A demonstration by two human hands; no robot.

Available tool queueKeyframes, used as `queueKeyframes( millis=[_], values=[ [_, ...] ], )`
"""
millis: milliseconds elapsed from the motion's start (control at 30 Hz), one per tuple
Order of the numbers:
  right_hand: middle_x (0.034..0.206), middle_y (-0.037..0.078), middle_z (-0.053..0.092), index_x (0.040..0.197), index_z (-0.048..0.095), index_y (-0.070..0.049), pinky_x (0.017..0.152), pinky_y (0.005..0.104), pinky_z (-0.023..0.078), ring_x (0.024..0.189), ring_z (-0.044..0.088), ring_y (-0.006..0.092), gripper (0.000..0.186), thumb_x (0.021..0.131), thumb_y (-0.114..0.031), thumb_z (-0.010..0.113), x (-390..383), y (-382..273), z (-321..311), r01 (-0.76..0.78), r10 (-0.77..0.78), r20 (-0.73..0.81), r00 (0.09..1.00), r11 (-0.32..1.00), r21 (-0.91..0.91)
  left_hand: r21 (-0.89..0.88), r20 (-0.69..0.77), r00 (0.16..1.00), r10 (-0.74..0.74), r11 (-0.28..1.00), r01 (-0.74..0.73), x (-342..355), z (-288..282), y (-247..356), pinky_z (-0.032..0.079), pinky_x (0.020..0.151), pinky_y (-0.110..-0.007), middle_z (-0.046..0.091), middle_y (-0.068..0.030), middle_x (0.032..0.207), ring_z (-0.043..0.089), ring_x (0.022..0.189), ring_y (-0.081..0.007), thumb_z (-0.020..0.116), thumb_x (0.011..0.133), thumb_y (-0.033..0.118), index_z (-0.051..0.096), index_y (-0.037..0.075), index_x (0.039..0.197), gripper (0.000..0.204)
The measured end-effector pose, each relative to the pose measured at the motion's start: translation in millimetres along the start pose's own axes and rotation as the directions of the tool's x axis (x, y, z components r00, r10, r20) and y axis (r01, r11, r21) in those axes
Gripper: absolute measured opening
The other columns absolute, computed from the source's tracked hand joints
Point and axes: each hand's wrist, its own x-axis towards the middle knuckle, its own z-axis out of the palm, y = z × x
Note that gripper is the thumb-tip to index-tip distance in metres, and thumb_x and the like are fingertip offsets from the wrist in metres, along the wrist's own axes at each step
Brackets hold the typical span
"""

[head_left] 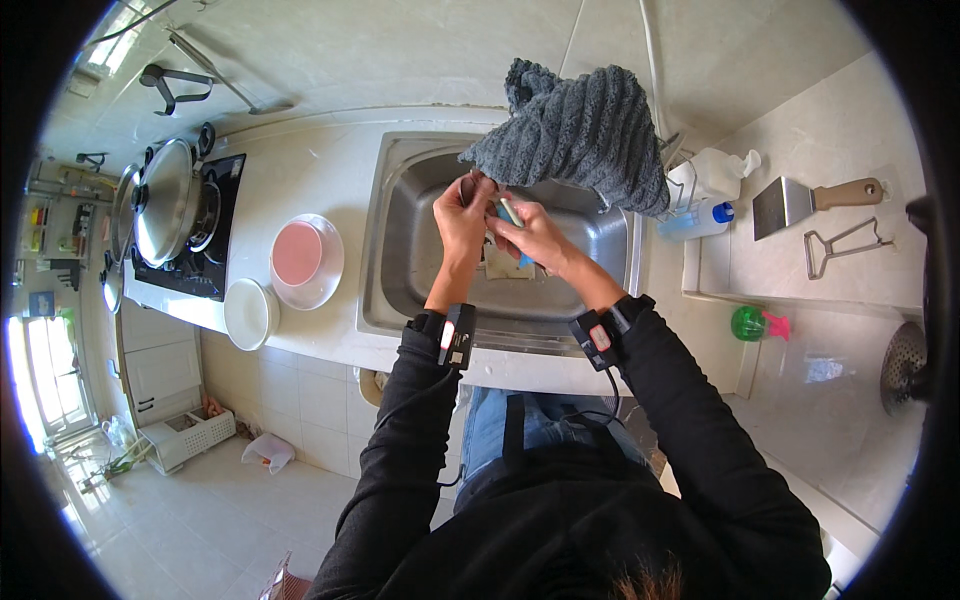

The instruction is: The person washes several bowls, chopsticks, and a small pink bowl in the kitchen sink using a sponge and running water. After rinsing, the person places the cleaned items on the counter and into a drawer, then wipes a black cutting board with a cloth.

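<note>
My left hand [460, 215] is closed around a small dark object that I cannot clearly make out, just beneath the tip of a grey ribbed cloth [585, 135]. My right hand [530, 235] is closed on a slim pale handle [511, 210] close beside it, with something blue partly hidden under the fingers. Both hands are over the steel sink [600, 260]. A flat pale piece [505, 268] lies in the basin below them, partly covered by my hands.
Left: a hob [225, 175] with a lidded pan [162, 215], a pink dish on a plate [297, 253], a white bowl [250, 313]. Right: a bottle [690, 225], a scraper [840, 197], a metal peeler-like tool [840, 245] and a green spray bottle [750, 322].
</note>
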Motion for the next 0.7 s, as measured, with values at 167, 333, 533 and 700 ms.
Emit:
queueKeyframes(
  millis=[167,333,533,700],
  values=[
    [0.07,0.003,0.063,0.096,0.062,0.002,0.046,0.0221,0.041,0.054,0.054,0.0071,0.014,0.088,-0.007,0.056,-10.6,3.8,-0.6,-0.09,0.099,-0.237,0.966,0.995,0.048,-0.209,0.116,0.968,-0.222,0.948,0.242,-1.4,4.4,-11.6,0.052,0.054,-0.025,0.061,-0.003,0.077,0.057,0.061,-0.0092,0.055,0.097,0.019,0.062,-0.002,0.102,0.023],
    [0.071,0.007,0.066,0.086,0.063,0.004,0.047,0.0249,0.043,0.055,0.057,0.0094,0.01,0.08,-0.002,0.057,-17.0,-1.4,-1.9,-0.034,0.039,-0.354,0.934,0.999,0.021,-0.465,0.091,0.972,-0.218,0.854,0.235,-18.7,18.8,-21.5,0.055,0.057,-0.028,0.063,-0.0092,0.089,0.064,0.071,-0.0142,0.057,0.09,-0.004,0.056,-0.006,0.105,0.015],
    [0.061,0.004,0.06,0.083,0.06,0.0,0.042,0.0241,0.039,0.046,0.051,0.008,0.016,0.09,-0.014,0.056,-23.0,-0.2,1.5,-0.101,0.092,-0.302,0.949,0.995,-0.016,0.038,-0.091,0.994,-0.065,0.997,0.069,-9.3,13.7,-16.9,0.043,0.044,-0.023,0.062,-0.0033,0.066,0.056,0.053,-0.0078,0.06,0.093,0.01,0.063,-0.004,0.092,0.014],
    [0.056,0.004,0.057,0.08,0.06,-0.002,0.039,0.0265,0.037,0.044,0.052,0.0103,0.031,0.096,-0.027,0.053,-5.7,12.3,-2.7,-0.081,0.051,-0.217,0.975,0.988,-0.131,-0.062,0.159,0.976,-0.151,0.985,0.163,-0.5,4.6,-13.7,0.05,0.059,-0.027,0.068,-0.0089,0.086,0.061,0.076,-0.0096,0.052,0.097,0.012,0.057,-0.002,0.096,0.014]
  ],
)
